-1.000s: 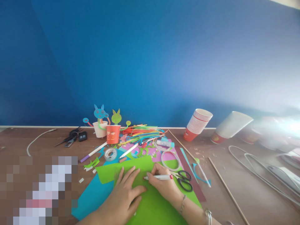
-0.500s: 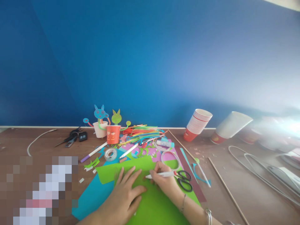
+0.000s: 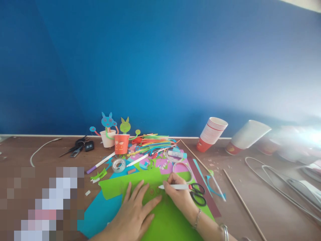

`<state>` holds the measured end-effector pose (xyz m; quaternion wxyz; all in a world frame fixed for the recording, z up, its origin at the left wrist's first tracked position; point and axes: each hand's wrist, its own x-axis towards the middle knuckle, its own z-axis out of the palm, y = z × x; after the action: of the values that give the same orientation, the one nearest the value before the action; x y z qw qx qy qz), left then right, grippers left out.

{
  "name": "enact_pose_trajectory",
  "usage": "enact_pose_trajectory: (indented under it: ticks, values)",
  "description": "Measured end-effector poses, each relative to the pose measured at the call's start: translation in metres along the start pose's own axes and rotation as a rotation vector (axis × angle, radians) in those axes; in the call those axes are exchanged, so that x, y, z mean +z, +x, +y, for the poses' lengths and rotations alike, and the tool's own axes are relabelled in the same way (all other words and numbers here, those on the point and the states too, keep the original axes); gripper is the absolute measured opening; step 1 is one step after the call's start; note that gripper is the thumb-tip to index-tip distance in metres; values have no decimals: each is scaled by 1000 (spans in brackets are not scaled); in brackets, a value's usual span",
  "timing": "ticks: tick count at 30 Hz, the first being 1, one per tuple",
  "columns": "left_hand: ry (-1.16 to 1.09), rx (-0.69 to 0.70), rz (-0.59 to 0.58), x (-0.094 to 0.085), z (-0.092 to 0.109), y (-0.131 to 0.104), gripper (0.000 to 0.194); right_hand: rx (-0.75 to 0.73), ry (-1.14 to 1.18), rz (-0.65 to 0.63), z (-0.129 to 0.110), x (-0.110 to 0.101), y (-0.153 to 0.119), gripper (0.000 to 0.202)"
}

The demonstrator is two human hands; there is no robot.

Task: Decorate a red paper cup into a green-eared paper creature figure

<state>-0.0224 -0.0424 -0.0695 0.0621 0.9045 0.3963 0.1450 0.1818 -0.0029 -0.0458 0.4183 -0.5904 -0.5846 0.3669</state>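
Note:
My left hand [image 3: 136, 208] lies flat with spread fingers on a sheet of green paper [image 3: 168, 221]. In my right hand [image 3: 181, 199] a white marker [image 3: 181, 187] with a red end is gripped, its tip down at the paper. Two small reddish round marks [image 3: 151, 191] show on the green paper between my hands, by the marker tip. Black-handled scissors [image 3: 192, 193] lie beside my right hand, their blades mostly hidden. Under the green sheet, blue paper [image 3: 100, 212] sticks out on the left.
Behind the paper stand two paper cups with cat-like figures, one white [image 3: 107, 140] and one red [image 3: 121, 144]. Near them are a tape roll [image 3: 118, 165], colourful pipe cleaners [image 3: 155, 144] and a glue stick [image 3: 177, 154]. Stacked cups [image 3: 211, 134] and a wooden stick [image 3: 243, 202] are rightward.
The marker tip has shifted slightly right, and a second round mark is visible beside the first. My left hand has slid a little, and the green paper's left edge has moved slightly.

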Motion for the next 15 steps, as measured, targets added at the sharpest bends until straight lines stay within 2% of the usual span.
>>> enact_pose_trajectory:
  ticks: [9,15]
  values:
    - [13,-1,-14,7,-2,-1,45,42,-126,-33,2,1,1,21]
    - [14,7,16,9,-3,-2,45,37,-168,-43,1,1,1,19]
